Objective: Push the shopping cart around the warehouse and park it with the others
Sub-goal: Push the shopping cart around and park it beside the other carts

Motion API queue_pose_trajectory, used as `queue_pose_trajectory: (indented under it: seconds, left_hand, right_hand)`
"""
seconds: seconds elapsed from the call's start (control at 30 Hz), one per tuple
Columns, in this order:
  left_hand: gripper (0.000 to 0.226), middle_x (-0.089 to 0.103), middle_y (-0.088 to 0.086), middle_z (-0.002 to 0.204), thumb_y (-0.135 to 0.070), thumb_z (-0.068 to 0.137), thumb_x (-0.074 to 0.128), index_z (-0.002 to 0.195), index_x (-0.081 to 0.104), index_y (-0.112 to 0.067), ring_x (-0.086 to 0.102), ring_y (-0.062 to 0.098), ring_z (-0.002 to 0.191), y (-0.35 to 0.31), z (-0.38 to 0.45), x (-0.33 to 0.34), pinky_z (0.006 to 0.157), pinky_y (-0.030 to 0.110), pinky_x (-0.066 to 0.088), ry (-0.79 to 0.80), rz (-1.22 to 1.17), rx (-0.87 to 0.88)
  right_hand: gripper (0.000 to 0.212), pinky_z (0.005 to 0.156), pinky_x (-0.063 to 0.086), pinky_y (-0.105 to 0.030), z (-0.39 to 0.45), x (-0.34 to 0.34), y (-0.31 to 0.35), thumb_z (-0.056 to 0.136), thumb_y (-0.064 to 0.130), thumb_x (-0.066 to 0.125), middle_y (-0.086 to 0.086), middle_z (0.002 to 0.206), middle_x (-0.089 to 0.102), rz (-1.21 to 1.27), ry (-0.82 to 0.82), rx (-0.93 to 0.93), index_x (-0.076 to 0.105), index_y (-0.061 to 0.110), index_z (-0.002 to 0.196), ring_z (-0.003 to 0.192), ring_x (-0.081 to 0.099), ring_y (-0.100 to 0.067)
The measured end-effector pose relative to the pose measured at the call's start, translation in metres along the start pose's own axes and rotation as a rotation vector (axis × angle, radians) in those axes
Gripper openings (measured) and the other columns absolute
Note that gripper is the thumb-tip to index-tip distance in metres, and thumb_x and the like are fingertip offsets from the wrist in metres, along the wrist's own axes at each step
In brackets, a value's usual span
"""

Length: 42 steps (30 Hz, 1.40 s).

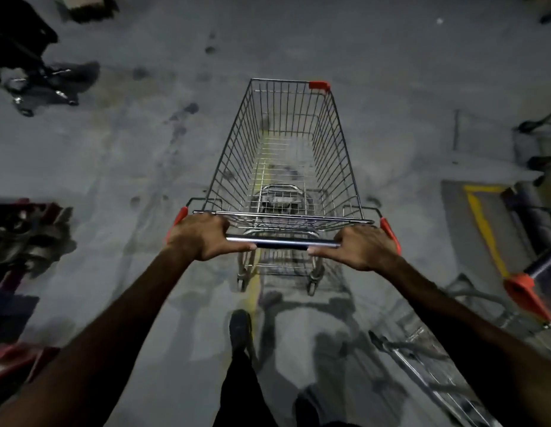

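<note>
Now we hold the handle bar (282, 241) in both grips, left hand (203, 237) and right hand (360, 249) level; the shopping cart (286, 155) runs lengthwise straight ahead, parked carts (526, 288) near right.

Dim warehouse floor, stained grey concrete (114, 167), yellow painted floor lines (483, 223), wire shopping cart (286, 155)

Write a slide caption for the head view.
Both hands, left hand and right hand, grip the empty shopping cart handle.

Both hands (203, 235) grip cart handle (281, 241) (wire basket).
</note>
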State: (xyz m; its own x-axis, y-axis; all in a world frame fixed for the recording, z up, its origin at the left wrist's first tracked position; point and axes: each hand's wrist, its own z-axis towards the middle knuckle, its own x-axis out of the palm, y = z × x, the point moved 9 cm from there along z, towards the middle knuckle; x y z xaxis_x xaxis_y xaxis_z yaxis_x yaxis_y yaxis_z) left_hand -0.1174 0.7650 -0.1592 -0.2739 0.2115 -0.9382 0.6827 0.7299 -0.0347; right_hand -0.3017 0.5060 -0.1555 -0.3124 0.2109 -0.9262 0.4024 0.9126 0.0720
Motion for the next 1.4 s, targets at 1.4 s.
queue_pose_trajectory:
  seconds: [1.4]
  left_hand:
    - [0.102, 0.077, 0.000, 0.123, -0.121, 0.052, 0.019, 0.082, 0.058, -0.032, 0.066, 0.027, 0.126, -0.136, 0.730, -0.264, 0.126, 0.063, 0.023, 0.060, 0.085, 0.314]
  right_hand:
    - [0.114, 0.126, 0.011, -0.064, 0.538, -0.233, -0.339, 0.050, 0.120, 0.016, 0.011, 0.088, 0.071, 0.177, 0.032, 0.414, 0.071, 0.022, 0.070, 0.106, 0.067, -0.019]
